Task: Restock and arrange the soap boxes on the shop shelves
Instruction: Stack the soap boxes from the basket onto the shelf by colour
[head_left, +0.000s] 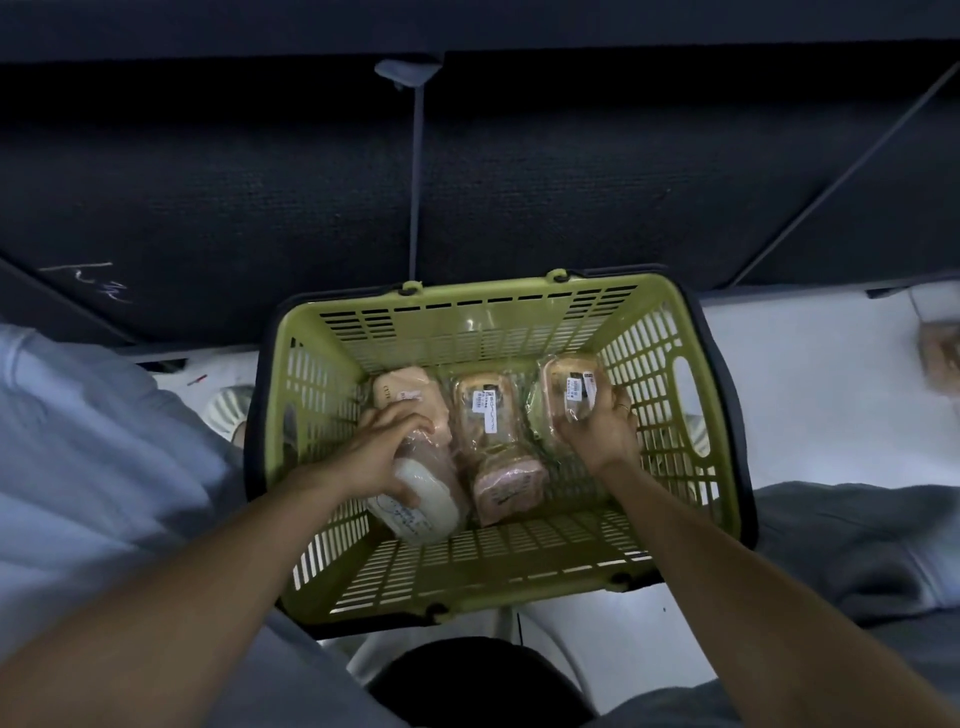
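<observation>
left soap pack (410, 400): print illegible | middle soap pack (485, 415): white label, unreadable | right soap pack (574, 389): white label, unreadable | far-left dark panel (93, 283): white scrawl, illegible

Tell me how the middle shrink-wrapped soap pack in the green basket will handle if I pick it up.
The middle soap pack wears glossy clear film, so it may feel slippery. It looks like stacked boxes, so probably stiff and fairly heavy for its size. It leans in the basket, so it might tip when its neighbours leave.
</observation>
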